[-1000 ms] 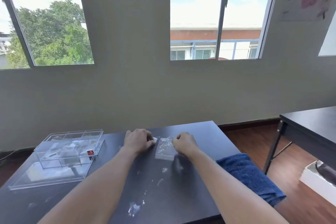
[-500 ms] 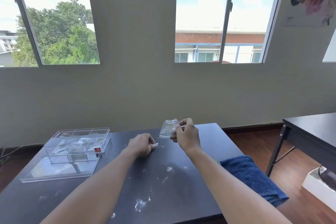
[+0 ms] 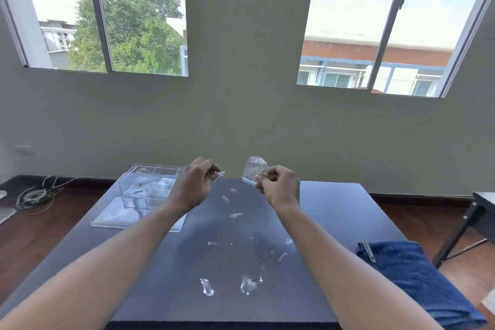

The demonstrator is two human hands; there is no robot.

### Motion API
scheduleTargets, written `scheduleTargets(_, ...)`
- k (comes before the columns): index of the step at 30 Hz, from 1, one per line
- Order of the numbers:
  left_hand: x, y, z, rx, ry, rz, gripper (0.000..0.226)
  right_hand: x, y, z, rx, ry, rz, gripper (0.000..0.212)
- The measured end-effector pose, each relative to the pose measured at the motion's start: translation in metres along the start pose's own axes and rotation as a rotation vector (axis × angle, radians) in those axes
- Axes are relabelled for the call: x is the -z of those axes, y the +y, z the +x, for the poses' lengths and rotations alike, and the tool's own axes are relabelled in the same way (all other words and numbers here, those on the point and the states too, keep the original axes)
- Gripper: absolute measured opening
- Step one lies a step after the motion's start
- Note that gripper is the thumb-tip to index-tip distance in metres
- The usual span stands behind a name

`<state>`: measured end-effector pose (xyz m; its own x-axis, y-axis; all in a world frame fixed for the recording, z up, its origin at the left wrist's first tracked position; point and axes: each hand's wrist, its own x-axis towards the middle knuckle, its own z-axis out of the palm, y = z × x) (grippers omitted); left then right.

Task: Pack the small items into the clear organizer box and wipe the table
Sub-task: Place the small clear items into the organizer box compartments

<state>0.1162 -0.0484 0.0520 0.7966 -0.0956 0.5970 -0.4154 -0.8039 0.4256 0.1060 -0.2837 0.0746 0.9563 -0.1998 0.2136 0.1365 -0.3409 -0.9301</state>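
My right hand (image 3: 280,187) is raised above the dark table (image 3: 334,211) and pinches a small clear plastic bag (image 3: 254,173) by its edge. My left hand (image 3: 195,183) is lifted too, fingers closed on a tiny white piece (image 3: 221,173) that sticks out from the fingertips. The clear organizer box (image 3: 150,182) stands at the table's far left, on its flat clear lid (image 3: 115,215), just left of my left hand. Several small clear and white bits (image 3: 235,215) lie scattered over the middle of the table.
A blue towel (image 3: 412,273) hangs over the table's right front edge. A second dark table (image 3: 484,201) stands at the far right. Loose cables (image 3: 37,194) lie on the wooden floor at the left. The wall with windows is close behind the table.
Both hands rose off the table. The right hand lifted the clear bag from the tabletop; the left hand lifted the tiny white piece. The view shifted so the table appears more centred.
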Motion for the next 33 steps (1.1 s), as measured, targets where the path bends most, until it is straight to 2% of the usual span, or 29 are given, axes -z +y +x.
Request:
scheduleTargets(4, 0.040, -0.033, -0.003, 0.048, 0.113, 0.010, 0.014, -0.039, -0.010, -0.004, 0.059, -0.035, -0.055, 0.013)
scheduleTargets(7, 0.067, -0.061, -0.010, 0.078, 0.196, 0.050, 0.019, -0.069, -0.020, -0.008, 0.128, -0.067, -0.067, 0.019)
scheduleTargets(13, 0.102, -0.114, -0.031, 0.232, 0.345, 0.058, 0.025, -0.115, -0.036, -0.016, 0.340, -0.158, -0.118, 0.014)
scheduleTargets(17, 0.102, -0.133, -0.039, 0.312, 0.424, 0.021, 0.020, -0.138, -0.034, -0.010, 0.546, -0.272, -0.327, 0.019)
scheduleTargets(20, 0.097, -0.142, -0.036, 0.306, 0.444, 0.046, 0.020, -0.146, -0.030, 0.000, 0.605, -0.398, -0.464, 0.026)
scheduleTargets(25, 0.081, -0.152, -0.038, 0.313, 0.428, 0.082, 0.023, -0.148, -0.025, 0.022, 0.550, -0.603, -0.544, 0.034)
scheduleTargets(29, 0.071, -0.162, -0.044, 0.271, 0.384, 0.139, 0.026, -0.150, -0.020, 0.031, 0.624, -0.558, -0.693, 0.062)
scheduleTargets(31, 0.069, -0.162, -0.044, 0.265, 0.370, 0.196, 0.025, -0.152, -0.022, 0.029, 0.666, -0.522, -0.713, 0.063)
scheduleTargets(33, 0.066, -0.161, -0.045, 0.261, 0.345, 0.251, 0.025, -0.155, -0.025, 0.024, 0.693, -0.516, -0.725, 0.053)
